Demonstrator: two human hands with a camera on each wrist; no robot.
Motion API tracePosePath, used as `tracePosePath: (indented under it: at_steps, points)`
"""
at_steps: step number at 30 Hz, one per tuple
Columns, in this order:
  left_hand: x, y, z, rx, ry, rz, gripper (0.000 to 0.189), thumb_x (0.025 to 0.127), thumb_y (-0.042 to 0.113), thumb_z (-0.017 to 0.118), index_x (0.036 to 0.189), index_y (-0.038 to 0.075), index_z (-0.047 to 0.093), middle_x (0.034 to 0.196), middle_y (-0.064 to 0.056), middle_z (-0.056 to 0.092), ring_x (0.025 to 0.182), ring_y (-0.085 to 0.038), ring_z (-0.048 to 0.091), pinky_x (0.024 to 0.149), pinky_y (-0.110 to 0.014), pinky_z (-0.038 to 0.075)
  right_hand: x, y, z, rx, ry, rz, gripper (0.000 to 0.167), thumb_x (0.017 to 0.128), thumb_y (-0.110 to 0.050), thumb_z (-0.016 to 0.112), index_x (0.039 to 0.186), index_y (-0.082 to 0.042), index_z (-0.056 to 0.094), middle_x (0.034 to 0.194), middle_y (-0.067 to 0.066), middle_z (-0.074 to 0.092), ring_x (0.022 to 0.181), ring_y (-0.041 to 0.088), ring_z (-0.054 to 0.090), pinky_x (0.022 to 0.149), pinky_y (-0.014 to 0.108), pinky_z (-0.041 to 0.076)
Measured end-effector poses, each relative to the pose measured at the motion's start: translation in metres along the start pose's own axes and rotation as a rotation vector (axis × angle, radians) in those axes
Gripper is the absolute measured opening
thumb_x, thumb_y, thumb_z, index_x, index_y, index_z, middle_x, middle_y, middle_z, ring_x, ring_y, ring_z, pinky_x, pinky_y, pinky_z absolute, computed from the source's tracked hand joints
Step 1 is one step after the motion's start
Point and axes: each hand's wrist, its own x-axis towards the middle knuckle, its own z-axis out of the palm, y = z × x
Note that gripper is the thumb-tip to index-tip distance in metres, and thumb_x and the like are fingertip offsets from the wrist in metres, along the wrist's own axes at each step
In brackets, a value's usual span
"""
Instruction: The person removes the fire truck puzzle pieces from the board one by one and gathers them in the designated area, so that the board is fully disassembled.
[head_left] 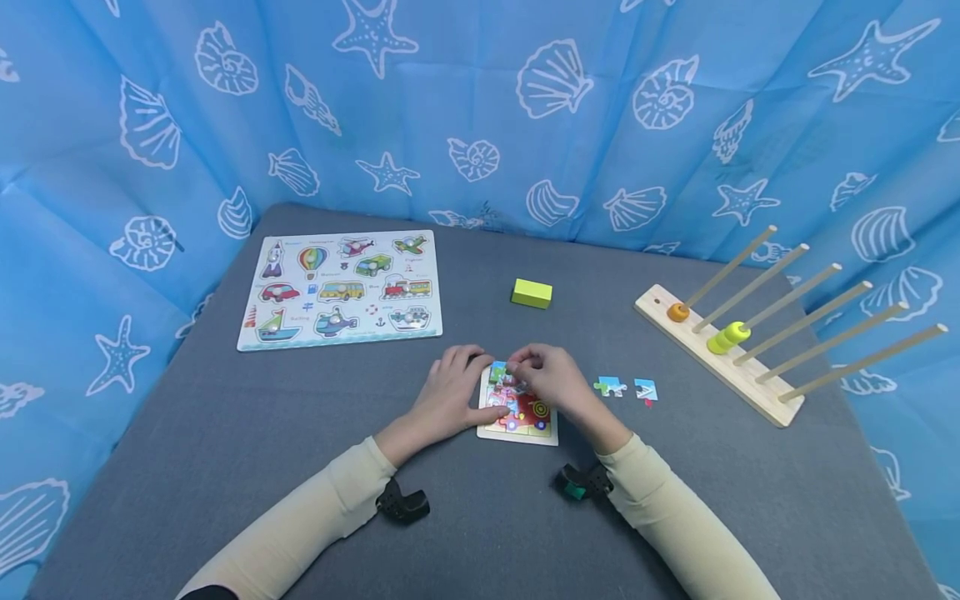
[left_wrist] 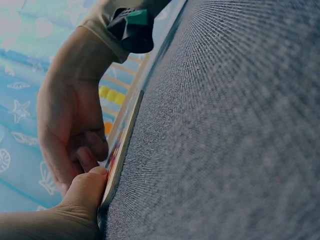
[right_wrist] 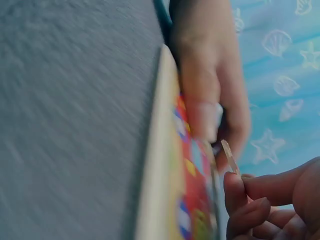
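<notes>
A small jigsaw puzzle in a wooden frame (head_left: 553,437), with a red vehicle picture, lies in front of me on the table. My left hand (head_left: 444,398) rests at its left side, fingers by the upper left corner and thumb laid across the picture. Over the puzzle's upper part, my right hand (head_left: 553,380) pinches a thin puzzle piece (right_wrist: 230,157) between thumb and fingers. The right wrist view shows that piece edge-on, raised above the puzzle surface. To the right lie two loose puzzle pieces, one blue and green (head_left: 611,386), the other mostly blue (head_left: 646,390).
A peg board with vehicle pictures (head_left: 341,292) lies at the back left. Behind the puzzle sits a yellow-green block (head_left: 532,293). On the right, a wooden rack (head_left: 720,354) with tall slanting rods carries orange and yellow-green beads. A blue shell-print curtain (head_left: 465,108) surrounds the grey table.
</notes>
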Motion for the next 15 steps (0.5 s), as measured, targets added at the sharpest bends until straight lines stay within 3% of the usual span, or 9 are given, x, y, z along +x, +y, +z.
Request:
tracePosePath:
  at_steps: [8,15]
  points:
    - [0.0,0.001,-0.001,0.008,-0.004,-0.002,0.079,0.079,0.068,0.061,0.138,0.015,0.048,0.139,-0.008,0.041,0.13,-0.026,0.034,0.096,-0.044,0.036,-0.007,0.012,-0.051,-0.103,0.061,-0.053,0.017,0.098,-0.022,0.055,0.107,-0.01,0.065,0.095,0.008,0.066,0.085,0.024,0.059,0.07,0.033,0.045]
    - [0.0,-0.001,0.0,0.006,0.004,0.015,0.078,0.08,0.067,0.061,0.137,0.015,0.049,0.138,-0.007,0.042,0.13,-0.026,0.034,0.095,-0.043,0.036,-0.02,0.039,-0.079,-0.214,0.028,-0.082,0.017,0.097,-0.021,0.057,0.106,-0.009,0.065,0.092,0.007,0.065,0.079,0.02,0.055,0.065,0.032,0.044]
